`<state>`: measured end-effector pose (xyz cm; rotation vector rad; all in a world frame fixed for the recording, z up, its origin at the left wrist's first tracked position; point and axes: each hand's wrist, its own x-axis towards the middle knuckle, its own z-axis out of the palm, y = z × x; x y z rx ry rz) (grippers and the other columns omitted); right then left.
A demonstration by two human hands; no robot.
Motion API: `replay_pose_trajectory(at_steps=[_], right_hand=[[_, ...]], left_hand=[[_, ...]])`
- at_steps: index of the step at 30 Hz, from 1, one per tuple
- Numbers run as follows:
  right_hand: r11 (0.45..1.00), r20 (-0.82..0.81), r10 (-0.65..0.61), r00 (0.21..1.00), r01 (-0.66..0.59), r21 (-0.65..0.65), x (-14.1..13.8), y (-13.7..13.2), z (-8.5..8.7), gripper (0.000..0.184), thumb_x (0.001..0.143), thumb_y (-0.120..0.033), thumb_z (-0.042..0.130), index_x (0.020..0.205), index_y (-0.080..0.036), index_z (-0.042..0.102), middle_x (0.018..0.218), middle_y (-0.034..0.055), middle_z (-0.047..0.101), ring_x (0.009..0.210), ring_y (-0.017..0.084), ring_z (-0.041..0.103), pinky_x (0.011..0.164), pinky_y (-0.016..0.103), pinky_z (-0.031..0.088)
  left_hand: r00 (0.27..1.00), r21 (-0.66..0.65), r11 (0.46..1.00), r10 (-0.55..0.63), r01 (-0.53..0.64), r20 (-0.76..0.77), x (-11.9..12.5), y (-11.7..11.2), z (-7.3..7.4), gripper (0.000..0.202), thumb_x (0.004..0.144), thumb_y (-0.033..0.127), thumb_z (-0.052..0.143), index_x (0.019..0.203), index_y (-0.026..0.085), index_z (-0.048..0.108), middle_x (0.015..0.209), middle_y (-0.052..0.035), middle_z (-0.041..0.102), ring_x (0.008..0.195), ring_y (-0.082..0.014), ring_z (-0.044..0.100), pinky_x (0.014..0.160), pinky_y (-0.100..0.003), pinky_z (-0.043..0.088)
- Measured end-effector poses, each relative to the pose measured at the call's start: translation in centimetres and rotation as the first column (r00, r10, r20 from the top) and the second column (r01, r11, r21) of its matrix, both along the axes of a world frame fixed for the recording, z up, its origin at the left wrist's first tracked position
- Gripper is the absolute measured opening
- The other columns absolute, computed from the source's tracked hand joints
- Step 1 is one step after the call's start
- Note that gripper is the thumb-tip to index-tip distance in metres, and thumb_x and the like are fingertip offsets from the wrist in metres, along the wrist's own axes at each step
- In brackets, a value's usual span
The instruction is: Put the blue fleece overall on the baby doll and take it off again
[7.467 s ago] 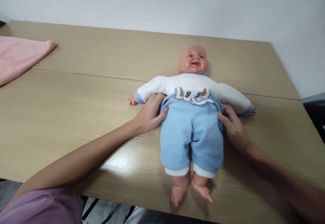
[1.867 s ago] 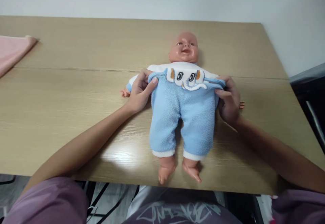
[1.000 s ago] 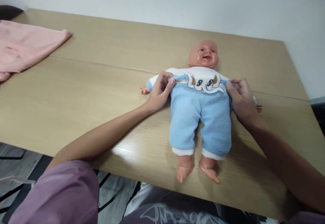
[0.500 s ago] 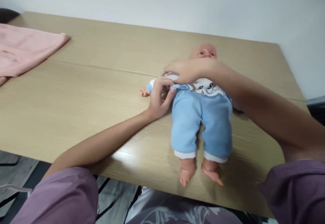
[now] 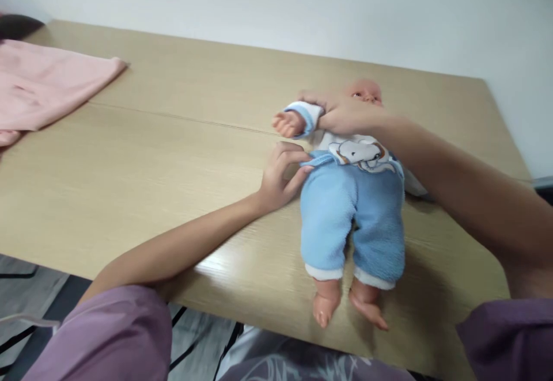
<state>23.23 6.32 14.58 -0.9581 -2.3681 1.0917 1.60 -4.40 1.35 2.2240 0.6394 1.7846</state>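
A baby doll [image 5: 366,90] lies on its back on the wooden table, feet towards me. It has on a white top with blue-edged cuffs and fluffy light-blue trousers [image 5: 330,214]; a cartoon animal face shows at the waist. My left hand [image 5: 283,174] pinches the trousers' waist edge between thumb and fingers at the doll's left-of-picture side. Reaching across the doll's chest, my right hand [image 5: 339,111] is closed around the doll's sleeved arm [image 5: 310,117], and the doll's small hand pokes out beyond it. My right forearm hides part of the chest and lower face.
A pink cloth garment [image 5: 56,84] lies at the table's far left, with a small doll-coloured part at its lower edge. A seam runs across the wooden table [image 5: 173,162]. A pale wall rises behind it, and a dark rounded object [image 5: 19,26] shows at the far left corner.
My right hand has raised the doll's arm off the table and drawn it up and inward. My left hand keeps hold of the trousers' waist edge. The view has shifted slightly.
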Motion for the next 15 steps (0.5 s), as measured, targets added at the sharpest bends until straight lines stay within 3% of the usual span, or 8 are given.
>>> replay_pose_trajectory(at_steps=[3, 5, 8, 11, 13, 15], right_hand=[[0.993, -0.080, -0.027, 0.996, 0.017, -0.120, 0.9, -0.1, 0.2, 0.021, 0.092, -0.028, 0.088, 0.111, -0.025, 0.080, 0.109, 0.0008, 0.083, 0.108, 0.025, 0.072, 0.110, 0.044, 0.062], [0.994, -0.066, -0.047, 0.997, 0.040, -0.104, 0.6, -0.1, 0.0, 0.021, 0.087, -0.021, 0.090, 0.107, -0.024, 0.083, 0.107, 0.0018, 0.084, 0.108, 0.024, 0.072, 0.116, 0.046, 0.060], [1.000, -0.039, -0.027, 0.999, 0.027, -0.003, -0.2, -0.4, -0.2, 0.017, 0.085, -0.017, 0.091, 0.101, -0.022, 0.086, 0.111, 0.0058, 0.086, 0.115, 0.025, 0.071, 0.128, 0.052, 0.053], [0.994, -0.011, 0.064, 0.998, -0.063, 0.086, -0.2, -0.9, -0.1, 0.022, 0.084, -0.026, 0.094, 0.106, -0.026, 0.090, 0.121, 0.0093, 0.086, 0.125, 0.034, 0.071, 0.133, 0.060, 0.051], [0.991, 0.022, 0.084, 0.996, -0.086, 0.104, 0.3, -1.5, 0.1, 0.025, 0.087, -0.032, 0.094, 0.112, -0.030, 0.091, 0.131, 0.0104, 0.086, 0.136, 0.039, 0.070, 0.137, 0.062, 0.049], [0.992, 0.032, 0.034, 0.999, -0.038, 0.123, 1.1, -2.3, 0.3, 0.025, 0.095, -0.040, 0.092, 0.118, -0.030, 0.090, 0.141, 0.0110, 0.086, 0.145, 0.040, 0.067, 0.141, 0.061, 0.045]], left_hand=[[0.998, 0.093, 0.993, 0.070, -0.069, 0.001, -0.3, 0.1, -0.4, 0.016, 0.127, 0.045, 0.072, 0.137, 0.034, 0.078, 0.134, -0.0089, 0.075, 0.123, -0.0290, 0.078, 0.108, -0.050, 0.063], [0.997, 0.156, 0.985, 0.070, -0.076, 0.043, -0.3, 0.1, -0.5, 0.014, 0.126, 0.046, 0.074, 0.135, 0.036, 0.078, 0.144, -0.0097, 0.070, 0.132, -0.0306, 0.076, 0.114, -0.053, 0.063], [0.993, 0.161, 0.987, -0.033, 0.013, 0.118, 0.2, 0.0, -0.4, 0.013, 0.128, 0.046, 0.067, 0.136, 0.038, 0.073, 0.145, -0.0093, 0.069, 0.132, -0.0297, 0.077, 0.117, -0.054, 0.064], [0.967, 0.030, 0.998, -0.068, 0.063, 0.244, 1.1, -0.3, 0.0, 0.013, 0.133, 0.043, 0.057, 0.140, 0.038, 0.066, 0.131, -0.0072, 0.072, 0.121, -0.0265, 0.076, 0.110, -0.049, 0.065], [0.945, -0.140, 0.990, 0.033, 0.013, 0.325, 1.8, -0.5, 0.1, 0.015, 0.134, 0.049, 0.057, 0.136, 0.035, 0.064, 0.124, -0.0059, 0.071, 0.115, -0.0246, 0.073, 0.105, -0.044, 0.063], [0.923, -0.347, 0.938, 0.137, -0.004, 0.359, 2.1, -0.7, 0.0, 0.031, 0.132, 0.063, 0.060, 0.130, 0.032, 0.063, 0.122, -0.0057, 0.069, 0.111, -0.0232, 0.071, 0.102, -0.041, 0.063]])
